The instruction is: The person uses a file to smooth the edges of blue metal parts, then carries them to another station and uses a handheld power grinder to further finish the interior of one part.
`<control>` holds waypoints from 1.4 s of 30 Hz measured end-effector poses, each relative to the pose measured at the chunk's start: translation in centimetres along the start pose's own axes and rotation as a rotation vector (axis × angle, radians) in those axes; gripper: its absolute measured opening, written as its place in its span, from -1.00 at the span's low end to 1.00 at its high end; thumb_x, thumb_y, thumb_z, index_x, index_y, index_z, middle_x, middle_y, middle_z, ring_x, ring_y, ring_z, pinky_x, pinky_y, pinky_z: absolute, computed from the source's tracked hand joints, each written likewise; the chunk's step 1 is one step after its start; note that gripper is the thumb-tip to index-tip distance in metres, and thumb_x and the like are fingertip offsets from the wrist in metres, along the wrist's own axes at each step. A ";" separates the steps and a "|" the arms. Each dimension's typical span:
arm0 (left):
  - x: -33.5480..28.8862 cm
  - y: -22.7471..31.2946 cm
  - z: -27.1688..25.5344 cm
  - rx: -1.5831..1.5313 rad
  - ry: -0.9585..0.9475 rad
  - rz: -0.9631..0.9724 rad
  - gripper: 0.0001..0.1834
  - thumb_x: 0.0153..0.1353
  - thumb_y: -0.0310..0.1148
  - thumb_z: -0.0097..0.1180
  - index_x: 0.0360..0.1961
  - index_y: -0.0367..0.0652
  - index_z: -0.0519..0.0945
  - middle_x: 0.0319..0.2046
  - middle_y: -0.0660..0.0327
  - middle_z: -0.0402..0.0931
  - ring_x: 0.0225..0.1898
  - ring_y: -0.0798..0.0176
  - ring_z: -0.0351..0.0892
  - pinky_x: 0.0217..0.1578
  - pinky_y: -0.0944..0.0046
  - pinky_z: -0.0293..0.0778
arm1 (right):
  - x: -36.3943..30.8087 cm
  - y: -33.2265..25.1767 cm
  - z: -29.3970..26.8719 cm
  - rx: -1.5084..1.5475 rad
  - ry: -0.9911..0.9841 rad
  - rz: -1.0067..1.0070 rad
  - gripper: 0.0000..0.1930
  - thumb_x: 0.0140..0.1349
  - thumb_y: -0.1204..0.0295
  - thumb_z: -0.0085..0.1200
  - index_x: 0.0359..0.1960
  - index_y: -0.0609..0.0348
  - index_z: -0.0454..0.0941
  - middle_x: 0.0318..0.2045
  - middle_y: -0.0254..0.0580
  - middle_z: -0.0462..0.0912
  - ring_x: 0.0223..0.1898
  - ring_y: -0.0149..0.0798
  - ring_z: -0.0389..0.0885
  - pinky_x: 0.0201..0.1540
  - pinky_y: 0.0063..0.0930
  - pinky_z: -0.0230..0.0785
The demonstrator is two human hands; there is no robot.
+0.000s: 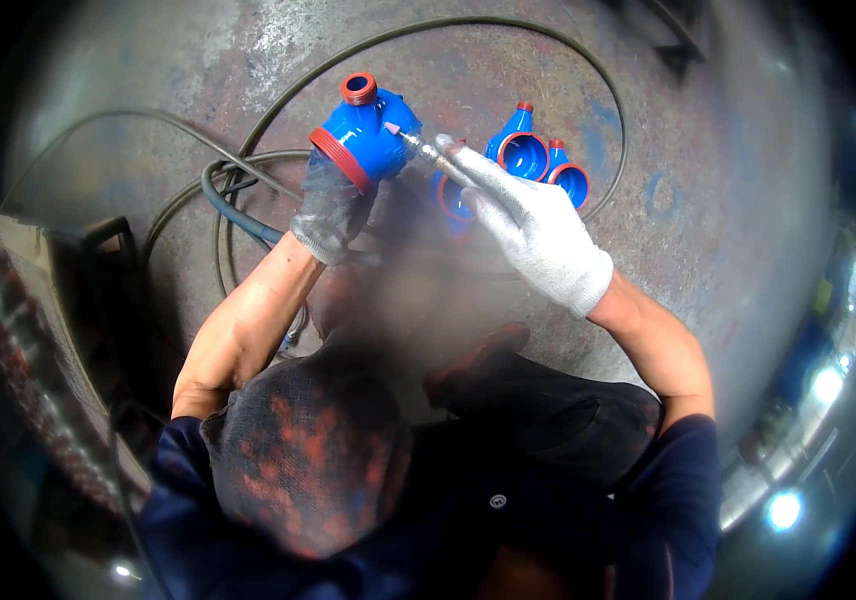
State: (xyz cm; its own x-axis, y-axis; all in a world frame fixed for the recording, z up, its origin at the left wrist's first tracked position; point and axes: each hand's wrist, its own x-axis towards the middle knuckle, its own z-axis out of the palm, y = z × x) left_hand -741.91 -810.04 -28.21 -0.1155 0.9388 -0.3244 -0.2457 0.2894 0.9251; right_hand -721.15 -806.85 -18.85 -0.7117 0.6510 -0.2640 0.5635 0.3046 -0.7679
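Note:
My left hand (333, 212), in a dirty grey glove, grips a blue water meter body (373, 135) with a wide red threaded ring and a smaller red threaded end on top. Its fingers are partly hidden behind the casting. In a white glove, my right hand (543, 235) is closed around a slim metal die grinder (438, 158). The grinder's pink conical stone (393, 129) points left and is at or very near the blue surface; I cannot tell whether it touches. Behind the right hand, more blue bodies (525, 155) with red rims lie on the floor.
A dark hose (488, 20) loops widely over the worn grey floor (708, 200). Coiled hoses (213, 190) lie left of my left hand. A cardboard-like box edge (58, 310) stands at the left. My knees (308, 450) are below the work, with a hazy blur between them.

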 end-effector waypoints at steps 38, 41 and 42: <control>0.0 0.0 -0.1 -0.120 0.012 -0.075 -0.90 0.23 -0.45 0.02 -0.44 -0.13 0.50 -0.55 0.38 0.36 -0.51 0.47 0.30 -0.47 0.37 0.24 | 0.0 0.6 1.1 -0.047 0.133 -0.155 -0.49 0.35 0.46 0.06 0.35 -0.07 0.39 -0.48 -0.05 0.59 -0.53 -0.09 0.60 -0.42 -0.27 0.47; -0.3 0.1 0.3 -0.134 0.044 -0.059 -0.90 0.22 -0.46 0.02 -0.46 -0.13 0.49 -0.55 0.38 0.36 -0.51 0.47 0.30 -0.47 0.38 0.24 | 0.0 0.7 1.2 -0.033 0.131 -0.147 -0.49 0.34 0.46 0.07 0.35 -0.06 0.39 -0.48 -0.05 0.59 -0.53 -0.10 0.60 -0.42 -0.28 0.47; -0.2 0.1 0.3 -0.134 0.044 -0.059 -0.90 0.22 -0.46 0.02 -0.46 -0.13 0.49 -0.55 0.38 0.36 -0.51 0.47 0.30 -0.47 0.38 0.24 | 0.0 0.7 1.1 -0.027 0.135 -0.144 -0.49 0.34 0.46 0.07 0.34 -0.06 0.39 -0.48 -0.05 0.59 -0.54 -0.10 0.60 -0.42 -0.28 0.47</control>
State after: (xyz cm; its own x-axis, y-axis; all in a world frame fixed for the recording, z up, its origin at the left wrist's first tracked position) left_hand -741.65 -810.12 -28.00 -0.1382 0.9110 -0.3885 -0.3794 0.3137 0.8705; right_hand -721.25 -807.39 -20.10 -0.7244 0.6857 -0.0704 0.4722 0.4192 -0.7755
